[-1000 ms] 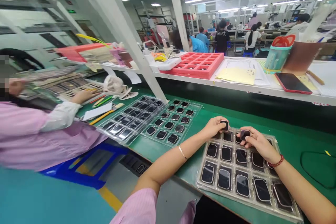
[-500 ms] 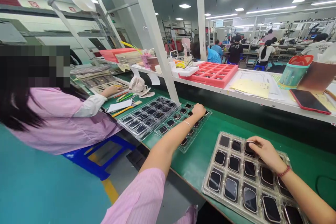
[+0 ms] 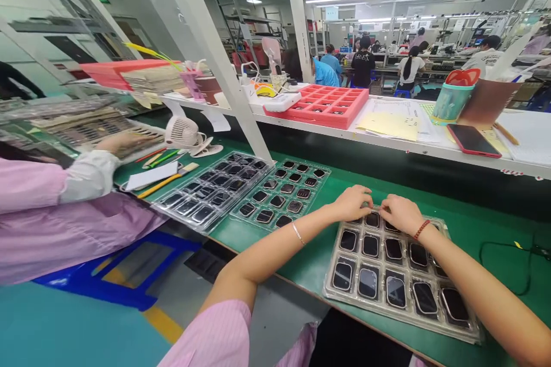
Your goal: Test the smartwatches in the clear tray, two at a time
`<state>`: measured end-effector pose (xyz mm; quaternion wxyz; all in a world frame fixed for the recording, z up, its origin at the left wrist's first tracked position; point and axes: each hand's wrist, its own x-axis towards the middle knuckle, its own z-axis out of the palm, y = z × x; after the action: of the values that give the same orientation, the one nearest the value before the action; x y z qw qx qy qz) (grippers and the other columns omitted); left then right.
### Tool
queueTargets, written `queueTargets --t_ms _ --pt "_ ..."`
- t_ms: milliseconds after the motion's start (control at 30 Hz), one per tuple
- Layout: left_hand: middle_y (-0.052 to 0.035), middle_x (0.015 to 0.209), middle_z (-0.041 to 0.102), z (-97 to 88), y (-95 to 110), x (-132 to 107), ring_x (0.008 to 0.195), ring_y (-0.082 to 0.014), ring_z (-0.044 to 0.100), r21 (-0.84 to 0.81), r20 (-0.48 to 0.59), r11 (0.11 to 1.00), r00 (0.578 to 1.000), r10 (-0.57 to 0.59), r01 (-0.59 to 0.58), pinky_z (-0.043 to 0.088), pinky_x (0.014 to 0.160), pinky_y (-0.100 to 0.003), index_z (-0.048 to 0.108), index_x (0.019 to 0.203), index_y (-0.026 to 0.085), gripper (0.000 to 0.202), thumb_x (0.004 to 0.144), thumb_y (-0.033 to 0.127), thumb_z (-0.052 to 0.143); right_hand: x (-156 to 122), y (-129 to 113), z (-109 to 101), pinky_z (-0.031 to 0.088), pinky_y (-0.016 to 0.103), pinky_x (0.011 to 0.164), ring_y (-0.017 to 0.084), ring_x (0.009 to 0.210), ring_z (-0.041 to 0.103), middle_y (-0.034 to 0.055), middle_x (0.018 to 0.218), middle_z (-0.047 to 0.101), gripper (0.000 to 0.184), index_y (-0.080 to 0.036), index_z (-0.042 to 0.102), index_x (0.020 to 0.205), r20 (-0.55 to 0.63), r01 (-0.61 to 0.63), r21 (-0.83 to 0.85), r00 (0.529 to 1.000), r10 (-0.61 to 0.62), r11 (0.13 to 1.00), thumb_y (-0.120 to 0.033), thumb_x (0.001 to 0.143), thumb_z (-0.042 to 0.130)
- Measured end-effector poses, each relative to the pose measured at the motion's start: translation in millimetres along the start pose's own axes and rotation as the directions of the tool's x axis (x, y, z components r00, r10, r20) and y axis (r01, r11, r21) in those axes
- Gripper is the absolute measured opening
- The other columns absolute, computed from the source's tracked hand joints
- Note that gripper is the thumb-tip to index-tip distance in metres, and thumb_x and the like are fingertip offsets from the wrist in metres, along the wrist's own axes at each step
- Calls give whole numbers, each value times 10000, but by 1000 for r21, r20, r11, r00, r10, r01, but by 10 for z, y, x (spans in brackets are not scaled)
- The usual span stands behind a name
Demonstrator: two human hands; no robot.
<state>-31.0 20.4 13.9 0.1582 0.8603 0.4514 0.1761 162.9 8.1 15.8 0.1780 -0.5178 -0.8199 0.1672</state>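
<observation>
Blister tray (image 3: 329, 266), hands (image 3: 352, 204) (image 3: 401, 213) over far row

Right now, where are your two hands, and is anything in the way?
Left hand, right hand: over top row of clear plastic tray, grip hidden. Dark rounded pieces in its pockets. Second tray to left, apart.

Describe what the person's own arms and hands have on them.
The left hand and right hand are bare, with no gloves. The left arm comes out of a pink striped sleeve and has a thin pale metal bangle at the wrist; the right wrist has a red beaded bracelet.
</observation>
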Motion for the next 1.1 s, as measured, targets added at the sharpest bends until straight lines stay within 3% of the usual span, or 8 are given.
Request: queueTargets --t_ms 100,167,300,400,500,767,933,1100 --pt "-114 1293 557 99 145 -43 1307 -343 375 -20 29 1000 1000 -2 3 292 1064 -492 659 806 183 188 663 290 718 -181 156 -123 408 352 743 268 877 558 89 820 576 112 -182 611 610 5 -35 -11 999 35 999 -201 719 630" --pt "-116 1211 602 123 224 -53 1272 -347 414 -92 17 995 999 -30 32 318 1042 -475 627 770 179 194 619 234 737 -258 200 -146 413 358 765 270 904 549 89 854 575 62 -185 605 654 8 -41 27 999 40 999 -201 694 649" --pt "-38 872 674 162 386 -51 906 -225 624 -314 -46 943 990 -135 114 462 824 -338 588 831 203 122 719 220 636 -321 232 -121 454 330 738 207 810 578 37 825 598 101 -199 525 705 31 -44 223 999 38 974 -211 698 625" --pt "-3 743 652 232 461 -25 602 -118 593 -640 -7 744 966 -257 193 453 603 -238 555 893 182 113 785 212 548 -352 271 -76 494 285 631 162 713 620 25 824 645 89 -206 474 786 66 -71 421 997 47 904 -278 812 518" --pt "-9 706 643 289 451 -5 466 -65 512 -850 97 470 947 -306 239 364 463 -185 552 898 144 149 762 205 556 -397 330 -40 490 240 518 134 604 625 41 822 679 161 -200 471 888 134 -168 714 986 104 679 -352 852 511" --pt "-96 938 698 250 347 -77 541 -62 571 -953 207 169 949 -237 250 300 427 -154 575 1179 146 492 729 316 675 -463 409 -53 577 282 672 149 817 659 79 1208 621 478 -259 537 1253 184 -208 964 972 148 164 -322 794 658" --pt "-114 1152 639 243 351 -118 699 -98 616 -964 227 108 962 -151 244 380 484 -166 490 1347 225 636 758 365 683 -458 400 -62 554 224 601 119 688 637 29 911 674 444 -242 607 1173 187 -202 970 975 120 136 -342 758 728" --pt "-85 985 664 259 328 -131 675 -111 615 -963 233 117 967 -101 244 391 495 -179 506 1338 211 680 729 426 718 -465 400 -77 503 227 543 101 589 568 51 944 685 416 -219 638 1090 210 -224 953 974 87 203 -435 746 728"
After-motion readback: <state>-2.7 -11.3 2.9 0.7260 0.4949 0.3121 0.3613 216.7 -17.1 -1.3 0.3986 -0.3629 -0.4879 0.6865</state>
